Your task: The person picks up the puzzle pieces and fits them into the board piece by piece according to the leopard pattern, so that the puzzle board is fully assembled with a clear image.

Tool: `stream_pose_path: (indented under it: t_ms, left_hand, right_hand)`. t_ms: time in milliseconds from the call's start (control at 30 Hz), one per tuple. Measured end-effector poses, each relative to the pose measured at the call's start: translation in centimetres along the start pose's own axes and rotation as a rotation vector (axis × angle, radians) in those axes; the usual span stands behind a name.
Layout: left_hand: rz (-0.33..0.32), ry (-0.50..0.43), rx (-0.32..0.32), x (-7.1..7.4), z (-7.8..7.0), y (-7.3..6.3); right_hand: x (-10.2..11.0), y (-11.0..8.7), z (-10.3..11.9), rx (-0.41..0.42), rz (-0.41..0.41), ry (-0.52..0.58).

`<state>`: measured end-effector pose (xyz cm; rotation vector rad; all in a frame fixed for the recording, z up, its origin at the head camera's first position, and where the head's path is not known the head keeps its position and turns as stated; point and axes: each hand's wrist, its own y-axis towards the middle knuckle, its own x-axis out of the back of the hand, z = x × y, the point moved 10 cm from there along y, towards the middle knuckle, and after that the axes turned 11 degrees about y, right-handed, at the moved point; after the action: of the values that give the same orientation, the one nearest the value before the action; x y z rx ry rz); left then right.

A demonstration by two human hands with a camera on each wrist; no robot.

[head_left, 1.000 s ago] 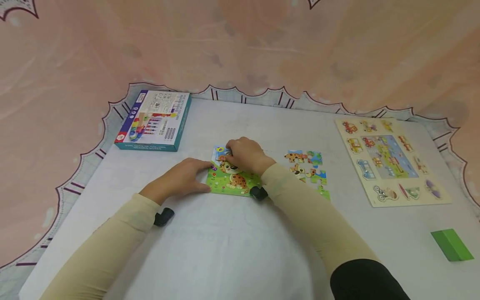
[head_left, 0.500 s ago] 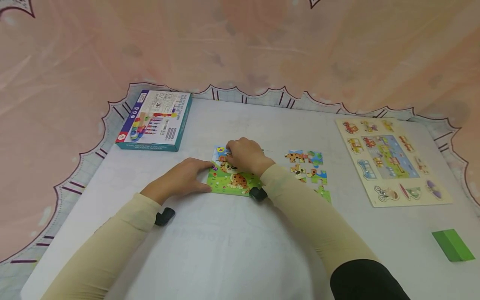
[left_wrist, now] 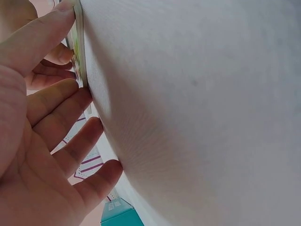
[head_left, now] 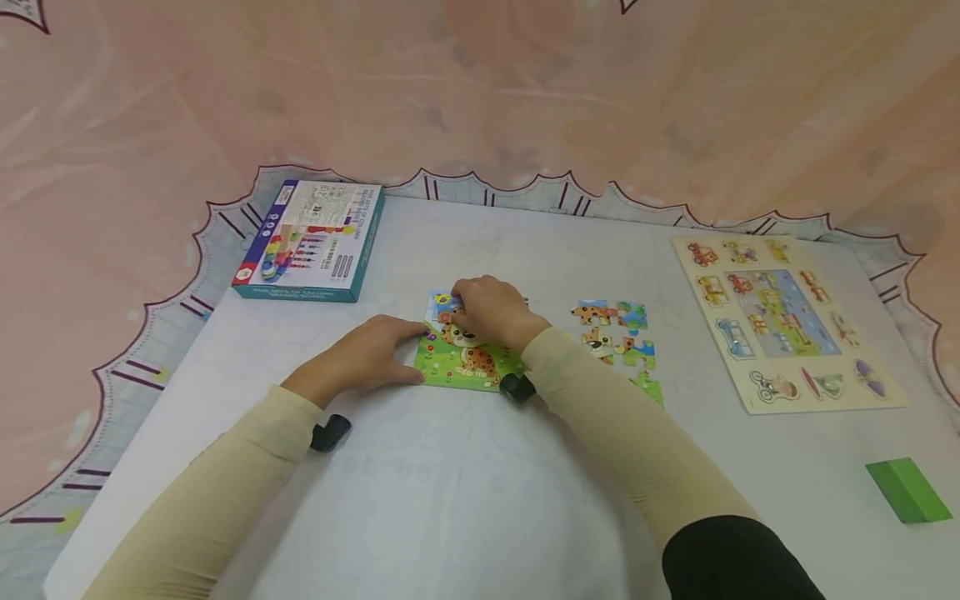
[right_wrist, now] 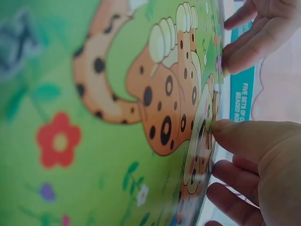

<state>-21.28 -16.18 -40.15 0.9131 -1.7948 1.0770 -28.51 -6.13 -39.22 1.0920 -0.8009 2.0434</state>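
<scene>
A jigsaw puzzle board [head_left: 442, 367] with a spotted leopard on green grass lies flat on the white table. My left hand [head_left: 362, 354] is at its left side, thumb and fingertips touching the edge; the left wrist view shows the fingers mostly straight. Over the board's upper part, my right hand [head_left: 489, 310] pinches a puzzle piece [right_wrist: 210, 141] at the leopard's head, thumb on the near side and fingers beyond. That piece is largely hidden in the head view. Several loose puzzle pieces [head_left: 597, 340] lie right of the board, partly behind the right sleeve.
A teal-edged box [head_left: 315, 242] lies at the back left. On the right is a larger picture board [head_left: 765, 379] with vehicle and toy shapes. A green block [head_left: 909, 490] sits at the front right. Patterned cloth [head_left: 480, 92] rises behind the table.
Both hands stay in the same places on the board. Only the head view has shifted very slightly.
</scene>
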Motion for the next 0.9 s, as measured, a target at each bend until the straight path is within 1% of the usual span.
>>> stream_pose_path:
  t_ms: [300,433,900]
  left_hand:
    - [0.005,-0.015,0.003,0.11,0.0,-0.11]
    - [0.004,-0.012,0.002,0.08,0.0,-0.03]
    - [0.002,-0.009,0.006,0.06,-0.03,-0.04]
  right_hand:
    - [0.19,-0.03,-0.15,0.016,-0.025,0.035]
    - [0.16,0.12,-0.12,0.027,-0.019,0.035]
    - [-0.09,0.49,-0.25,0.001,0.007,0.041]
